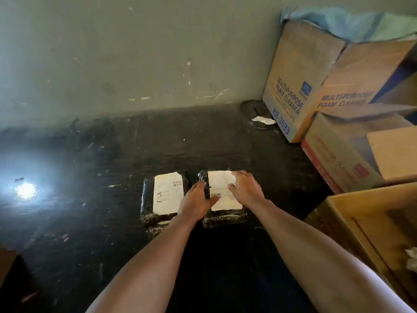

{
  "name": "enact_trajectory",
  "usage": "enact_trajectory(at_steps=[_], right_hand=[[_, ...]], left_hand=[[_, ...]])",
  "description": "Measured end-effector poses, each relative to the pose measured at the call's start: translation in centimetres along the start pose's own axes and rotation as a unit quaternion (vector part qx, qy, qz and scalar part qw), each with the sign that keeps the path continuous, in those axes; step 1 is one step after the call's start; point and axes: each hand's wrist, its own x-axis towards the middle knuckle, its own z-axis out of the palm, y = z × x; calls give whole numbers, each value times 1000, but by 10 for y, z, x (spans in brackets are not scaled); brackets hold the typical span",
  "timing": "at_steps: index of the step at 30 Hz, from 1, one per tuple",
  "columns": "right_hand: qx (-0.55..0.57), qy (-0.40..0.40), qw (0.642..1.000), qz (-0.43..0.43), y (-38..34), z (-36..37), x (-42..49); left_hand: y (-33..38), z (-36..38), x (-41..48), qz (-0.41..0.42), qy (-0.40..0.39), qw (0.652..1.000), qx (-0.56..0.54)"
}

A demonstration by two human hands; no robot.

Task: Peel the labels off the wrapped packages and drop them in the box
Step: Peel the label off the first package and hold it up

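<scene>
Two labelled packages [165, 197] [223, 216], both hands [196, 203] [247, 189] on one.

- Right package [222, 219]: top mostly covered by both hands; left hand [195, 203] hides its left edge, right hand [246, 192] hides its far-right corner.
- Label on right package [220, 182]: print too small to read; right strip under the right hand.
- Label on left package [168, 193], just left of right package: barcode visible, text unreadable.
- Third wrapped bundle [158, 229], near-left of right package: mostly behind the left forearm.
- Open box [338, 206], right of right package: cut off by frame edge; white scraps [410, 258] inside only partly seen.
- Desk [90, 222], far left of right package: glare [26, 190] washes out surface.
</scene>
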Motion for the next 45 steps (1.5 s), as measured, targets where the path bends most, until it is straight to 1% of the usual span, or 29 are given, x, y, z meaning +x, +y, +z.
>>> enact_trajectory(at_steps=[2, 4, 7, 10, 12, 15, 17, 21, 26, 35, 38, 42, 45], right_hand=[[2, -16, 1000, -1, 5, 3, 15], [-13, -17, 1000, -16, 12, 10, 29], [-21, 3, 999, -40, 21, 15, 48], [-6, 15, 998, -53, 26, 16, 66], [-3, 5, 998, -60, 27, 16, 76], [5, -15, 999, -50, 25, 14, 82], [10, -12, 999, -45, 23, 14, 84], [63, -4, 997, -43, 27, 10, 82], [141, 15, 987, -72, 25, -4, 66], [217, 31, 973, -74, 22, -34, 42], [226, 36, 971, -71, 22, -37, 34], [188, 27, 978, -82, 24, -44, 30], [171, 26, 982, -80, 23, -47, 29]], left_hand=[[1, 9, 8, -30, 4, 999, -17], [-1, 20, 8, -35, 14, 999, -6], [-3, 31, 13, -41, 40, 998, 13], [-6, 34, 15, -47, 34, 998, 0], [-7, 36, 15, -51, 33, 998, -10], [-8, 39, 14, -59, 39, 997, -18], [-7, 40, 12, -58, 44, 997, -20], [-10, 42, 11, -49, 67, 996, -17], [-12, 45, 12, -42, 78, 996, -20], [-13, 40, 9, -38, 57, 997, -36], [-17, 37, 7, -7, 34, 999, -10], [-25, 32, 3, 76, -15, 997, 0], [-33, 29, 5, 84, -46, 995, 2]])
